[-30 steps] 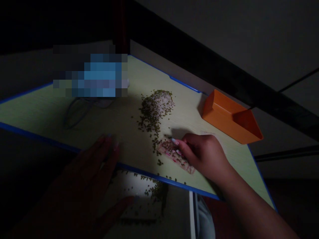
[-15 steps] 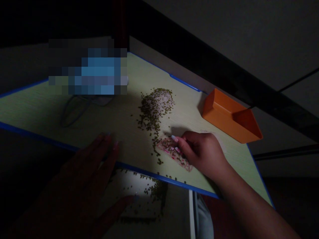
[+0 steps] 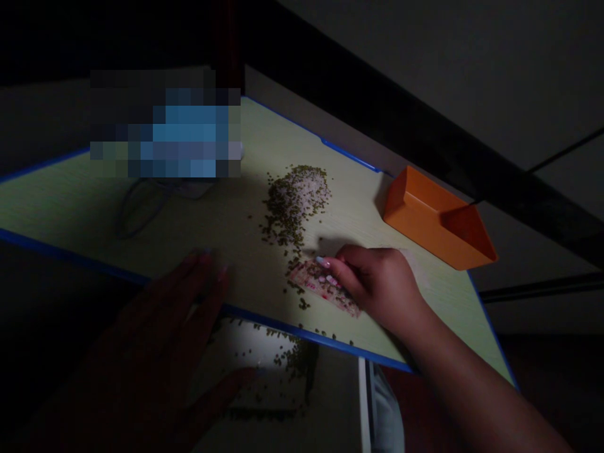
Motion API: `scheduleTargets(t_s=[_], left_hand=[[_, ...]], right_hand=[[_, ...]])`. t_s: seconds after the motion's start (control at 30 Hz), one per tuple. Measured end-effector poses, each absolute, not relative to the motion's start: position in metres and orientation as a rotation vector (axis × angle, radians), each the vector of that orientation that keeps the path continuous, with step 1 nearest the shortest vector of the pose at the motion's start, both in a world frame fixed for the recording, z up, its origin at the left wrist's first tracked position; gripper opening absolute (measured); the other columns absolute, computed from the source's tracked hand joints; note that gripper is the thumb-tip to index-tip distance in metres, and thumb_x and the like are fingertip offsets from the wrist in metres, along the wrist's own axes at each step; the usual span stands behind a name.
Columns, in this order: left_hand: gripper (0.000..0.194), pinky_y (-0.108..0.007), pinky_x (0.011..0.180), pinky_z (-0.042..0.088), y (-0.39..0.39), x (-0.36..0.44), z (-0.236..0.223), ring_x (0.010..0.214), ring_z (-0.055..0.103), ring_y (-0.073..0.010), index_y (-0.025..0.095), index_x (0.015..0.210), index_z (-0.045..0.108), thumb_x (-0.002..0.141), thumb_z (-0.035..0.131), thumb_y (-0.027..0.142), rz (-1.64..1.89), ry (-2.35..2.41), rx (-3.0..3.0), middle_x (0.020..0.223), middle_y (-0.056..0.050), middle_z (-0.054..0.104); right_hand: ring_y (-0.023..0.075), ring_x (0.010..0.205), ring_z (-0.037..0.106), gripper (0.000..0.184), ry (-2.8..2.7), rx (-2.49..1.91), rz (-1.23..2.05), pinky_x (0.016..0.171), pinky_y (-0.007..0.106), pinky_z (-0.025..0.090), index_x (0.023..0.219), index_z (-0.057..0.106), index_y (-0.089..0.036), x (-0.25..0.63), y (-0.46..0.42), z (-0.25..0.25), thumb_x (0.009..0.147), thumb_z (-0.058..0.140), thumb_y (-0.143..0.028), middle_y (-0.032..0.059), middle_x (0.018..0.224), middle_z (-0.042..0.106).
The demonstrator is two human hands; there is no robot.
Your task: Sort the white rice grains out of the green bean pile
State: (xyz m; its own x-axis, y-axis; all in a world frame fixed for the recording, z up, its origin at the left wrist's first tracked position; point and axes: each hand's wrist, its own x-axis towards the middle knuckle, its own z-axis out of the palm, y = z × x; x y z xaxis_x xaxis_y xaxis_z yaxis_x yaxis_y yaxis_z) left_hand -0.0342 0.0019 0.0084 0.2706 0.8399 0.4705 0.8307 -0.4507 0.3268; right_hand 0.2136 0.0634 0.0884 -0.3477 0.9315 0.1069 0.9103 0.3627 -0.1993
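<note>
My right hand (image 3: 377, 283) is closed on a small flat patterned card (image 3: 321, 286) that lies on the pale green table (image 3: 226, 220) with its edge among scattered green beans. A pile of green beans mixed with white grains (image 3: 295, 198) lies just beyond it. My left hand (image 3: 160, 340) has its fingers stretched out at the table's blue front edge, thumb below, holding a pale tray (image 3: 268, 371) under the edge. Some beans lie in that tray.
An orange plastic box (image 3: 436, 217) stands at the right rear of the table. A blurred blue object (image 3: 184, 135) and a loop of cable (image 3: 141, 207) lie at the left rear. The room is dark beyond the lit patch.
My right hand has slid the card slightly to the left along the table. My left hand has stayed at the front edge.
</note>
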Motion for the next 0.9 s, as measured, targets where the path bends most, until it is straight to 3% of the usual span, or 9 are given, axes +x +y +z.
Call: scheduleTargets(t_s=[0.53,0.9], left_hand=[[0.084,-0.052,0.109,0.033,0.002,-0.034,0.01,0.135,0.035,-0.0307,0.029,0.14,0.02,0.068,0.05,0.062,0.895,1.649,2.479,0.151,-0.005,0.031],[0.081,-0.052,0.112,0.028,0.003,-0.036,0.01,0.137,0.029,-0.0302,0.025,0.141,0.018,0.072,0.045,0.06,0.835,1.61,2.551,0.154,-0.004,0.024]], right_hand=[[0.0082,0.048,0.045,0.044,-2.504,-1.573,0.137,0.052,0.025,0.026,0.068,0.063,-0.018,0.209,0.06,0.086,0.093,0.039,-0.046,-0.001,0.053,0.054],[0.0105,0.047,0.039,0.04,-2.639,-1.459,0.069,0.053,0.029,0.02,0.067,0.061,-0.018,0.205,0.048,0.088,0.092,0.038,-0.04,-0.0004,0.05,0.048]])
